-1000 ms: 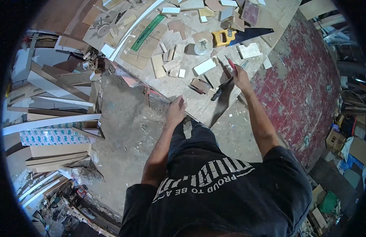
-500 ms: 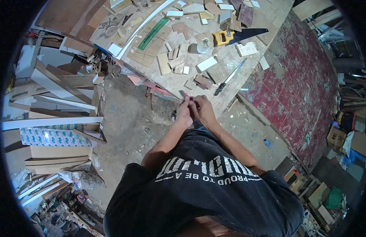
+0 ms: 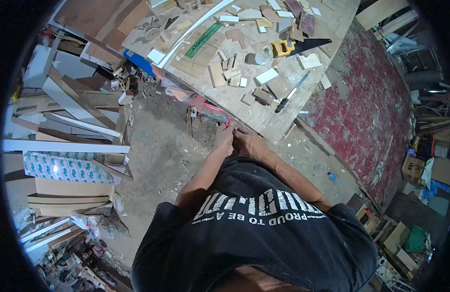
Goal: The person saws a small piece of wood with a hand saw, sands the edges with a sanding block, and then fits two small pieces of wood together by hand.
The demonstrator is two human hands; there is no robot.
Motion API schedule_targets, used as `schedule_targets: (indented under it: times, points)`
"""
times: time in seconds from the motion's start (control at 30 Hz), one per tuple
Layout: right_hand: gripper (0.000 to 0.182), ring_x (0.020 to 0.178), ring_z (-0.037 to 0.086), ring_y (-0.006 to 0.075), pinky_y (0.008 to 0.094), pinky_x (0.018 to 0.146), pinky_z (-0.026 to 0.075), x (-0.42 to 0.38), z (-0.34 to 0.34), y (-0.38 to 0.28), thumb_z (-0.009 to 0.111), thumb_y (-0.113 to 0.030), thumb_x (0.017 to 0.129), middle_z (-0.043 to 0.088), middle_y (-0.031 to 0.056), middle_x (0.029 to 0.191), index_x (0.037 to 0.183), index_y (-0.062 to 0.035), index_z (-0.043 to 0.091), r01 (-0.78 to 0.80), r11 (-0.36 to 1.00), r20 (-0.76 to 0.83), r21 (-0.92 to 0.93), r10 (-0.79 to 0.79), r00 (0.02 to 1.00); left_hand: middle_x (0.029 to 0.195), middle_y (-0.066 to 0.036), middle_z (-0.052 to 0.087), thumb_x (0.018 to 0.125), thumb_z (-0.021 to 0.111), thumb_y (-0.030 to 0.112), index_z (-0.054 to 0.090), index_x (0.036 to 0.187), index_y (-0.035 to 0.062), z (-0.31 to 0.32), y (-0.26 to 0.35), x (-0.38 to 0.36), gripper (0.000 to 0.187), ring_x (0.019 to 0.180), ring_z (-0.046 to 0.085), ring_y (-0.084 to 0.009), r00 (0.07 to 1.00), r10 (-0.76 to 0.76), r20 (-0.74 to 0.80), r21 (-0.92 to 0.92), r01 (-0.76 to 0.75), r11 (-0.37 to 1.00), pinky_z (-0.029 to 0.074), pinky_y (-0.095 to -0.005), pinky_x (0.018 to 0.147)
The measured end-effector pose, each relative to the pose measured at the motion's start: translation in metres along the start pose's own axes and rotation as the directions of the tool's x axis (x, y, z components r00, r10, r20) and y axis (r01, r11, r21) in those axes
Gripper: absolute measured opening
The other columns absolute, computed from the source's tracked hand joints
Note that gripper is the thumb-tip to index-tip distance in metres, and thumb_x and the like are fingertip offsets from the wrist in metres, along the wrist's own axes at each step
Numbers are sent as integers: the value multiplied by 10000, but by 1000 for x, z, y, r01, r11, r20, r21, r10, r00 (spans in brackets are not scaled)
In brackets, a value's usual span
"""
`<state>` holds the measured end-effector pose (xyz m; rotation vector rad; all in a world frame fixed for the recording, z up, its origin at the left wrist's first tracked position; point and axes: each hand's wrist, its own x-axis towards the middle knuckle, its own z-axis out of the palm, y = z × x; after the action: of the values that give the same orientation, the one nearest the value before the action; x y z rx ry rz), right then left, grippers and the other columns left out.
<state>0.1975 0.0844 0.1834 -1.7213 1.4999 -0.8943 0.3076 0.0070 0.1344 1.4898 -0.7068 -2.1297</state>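
My left hand (image 3: 225, 138) is closed, with a small red object (image 3: 228, 121) showing at its fingertips; its kind is too small to tell. Close against it, my right hand (image 3: 250, 144) has its fingers curled in. Whatever lies between the right fingers is hidden. Both hands are low in front of my body, by the near edge of the wooden worktable (image 3: 276, 129). On the table beyond them lie a long thin blade with a black handle (image 3: 282, 105), a dark brown wood scrap (image 3: 264, 96) and a white block (image 3: 266, 77).
A yellow-handled handsaw (image 3: 284, 47), a clear jar (image 3: 262, 57), a green ruler (image 3: 204, 40) and several wood offcuts are spread over the table. Boards (image 3: 64, 145) are stacked at the left. A raised red floor (image 3: 353, 107) is at the right.
The view has shifted, so the table sits slightly further right and lower. My hands stay together, and the right fingers are curled closer to the left hand.
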Motion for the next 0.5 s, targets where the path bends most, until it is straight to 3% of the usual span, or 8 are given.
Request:
schedule_targets:
  times: [0.03, 0.1, 0.13, 0.2, 0.33, 0.4, 0.47, 0.5]
  points:
    - [384, 943, 586, 396, 417, 812, 516, 0, 5, 2, 666, -56, 719, 587, 189, 1041, 1085, 1, 564, 56, 991, -48, -118, -62, 997, 886, -47, 610, 981, 525, 194, 609, 1006, 37, -6, -2, 3, 180, 807, 560, -156, 1000, 5, 4, -1, -5, 1000, 443, -317, 731]
    - [398, 942, 587, 399, 421, 809, 516, 3, 0, -17, 669, -61, 720, 581, 196, 1050, 1097, 2, 560, 4, 998, -65, -65, -8, 998, 897, -42, 603, 971, 538, 194, 611, 1010, 38, -10, -3, 5, 176, 846, 556, -148, 998, 31, 55, 113, -37, 993, 437, -306, 748]
    - [412, 941, 587, 402, 425, 805, 516, 3, -3, -27, 671, -65, 720, 576, 202, 1060, 1109, 3, 556, -52, 999, -76, -3, 51, 996, 897, -42, 603, 971, 538, 194, 611, 1010, 38, -12, -6, 5, 176, 846, 556, -148, 997, 30, 65, 113, -37, 993, 437, -306, 748]
    - [418, 946, 588, 405, 431, 805, 515, -1, 0, -38, 665, -66, 733, 571, 208, 1072, 1129, 2, 549, -65, 996, -117, -67, 57, 991, 891, -36, 603, 966, 538, 185, 618, 1014, 56, -14, -9, 5, 159, 851, 558, -149, 990, 53, 128, -22, -50, 998, 438, -307, 761]
    - [342, 907, 595, 420, 459, 751, 508, -5, 9, -40, 599, -72, 814, 555, 245, 1052, 1127, 21, 497, -97, 975, -159, -200, 66, 985, 899, -51, 625, 988, 528, 232, 624, 1008, 51, -7, -1, -12, 206, 827, 601, -170, 987, 57, 151, 16, -60, 998, 495, -339, 753]
    - [341, 884, 605, 420, 476, 734, 510, -14, 21, -23, 573, -114, 851, 563, 253, 1024, 1141, 32, 471, -155, 947, -172, -281, 109, 979, 886, -22, 610, 1000, 506, 301, 617, 1032, 81, 1, 8, -26, 248, 828, 582, -162, 984, -45, 170, -139, 69, 988, 486, -341, 757]
    - [349, 862, 615, 420, 492, 718, 512, -17, 25, -9, 547, -157, 888, 571, 261, 996, 1155, 44, 445, -209, 908, -195, -363, 145, 970, 879, -24, 606, 1008, 462, 365, 607, 1019, 94, 11, 12, -41, 308, 834, 577, -164, 979, -104, 173, -121, 126, 985, 484, -343, 751]
    - [359, 824, 621, 423, 508, 688, 511, -17, 26, -8, 510, -213, 919, 580, 269, 964, 1149, 52, 434, -301, 870, -192, -391, 243, 951, 871, -26, 603, 1016, 418, 430, 596, 1006, 106, 19, 17, -51, 370, 841, 573, -167, 974, -164, 159, -114, 183, 976, 481, -346, 746]
